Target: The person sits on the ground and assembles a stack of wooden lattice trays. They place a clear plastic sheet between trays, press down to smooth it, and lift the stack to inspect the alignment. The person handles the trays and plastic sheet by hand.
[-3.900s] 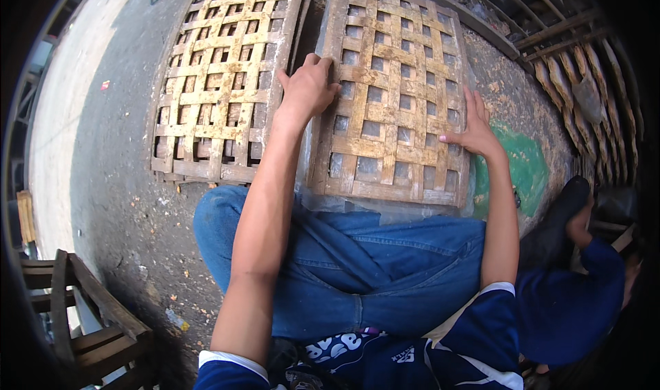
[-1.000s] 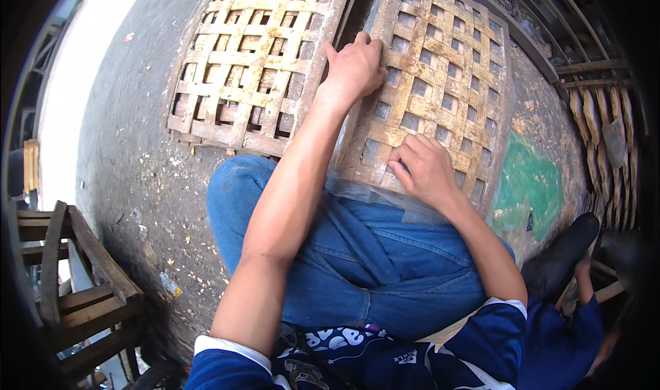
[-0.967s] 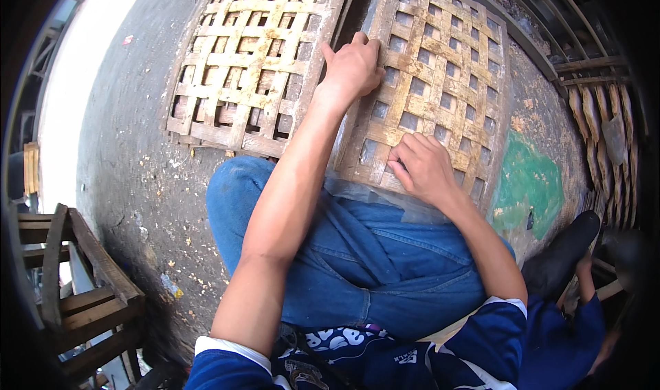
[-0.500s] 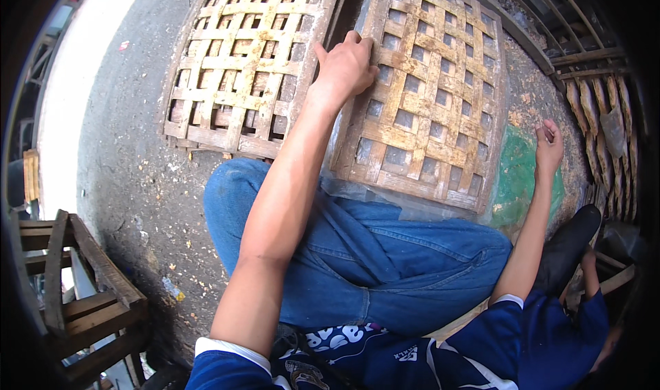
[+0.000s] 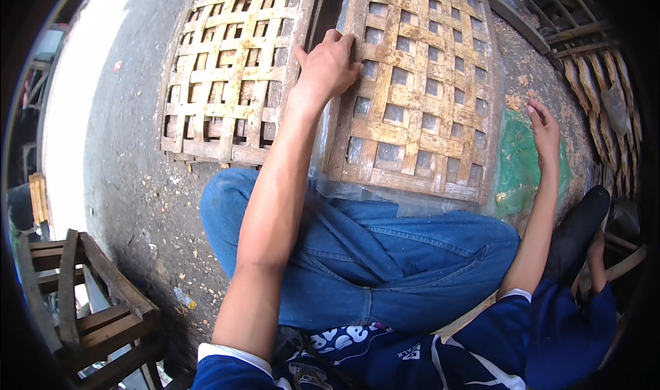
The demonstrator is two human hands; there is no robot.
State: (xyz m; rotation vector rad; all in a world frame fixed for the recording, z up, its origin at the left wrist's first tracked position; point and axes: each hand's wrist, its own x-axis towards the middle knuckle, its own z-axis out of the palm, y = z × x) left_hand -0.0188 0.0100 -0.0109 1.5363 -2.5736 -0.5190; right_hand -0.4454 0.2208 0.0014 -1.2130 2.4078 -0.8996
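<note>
Two rectangular wooden frames with woven bamboo slats lie side by side in front of me. My left hand (image 5: 324, 70) is closed over the left edge of the right woven frame (image 5: 421, 87), its fingers curled at the narrow gap between the two; the undersides of those fingers are hidden. The left woven frame (image 5: 227, 63) seems to rest on other slatted frames. Clear plastic sheeting (image 5: 405, 206) shows under the right frame's near edge. My right hand (image 5: 546, 132) is raised beyond that frame's right side, loosely bent, with fingers apart and nothing visible in it.
Green plastic (image 5: 529, 159) lies on the ground below my right hand. A slatted wooden crate (image 5: 110, 321) stands at lower left. Upright frames (image 5: 605, 115) lean at the right, near another person's dark-clothed leg (image 5: 584, 225). My crossed legs (image 5: 357, 266) border the frames' near side.
My right hand has lifted slightly, and its fingers have spread and straightened. My left hand keeps its place on the right frame's edge while the view shifts a little.
</note>
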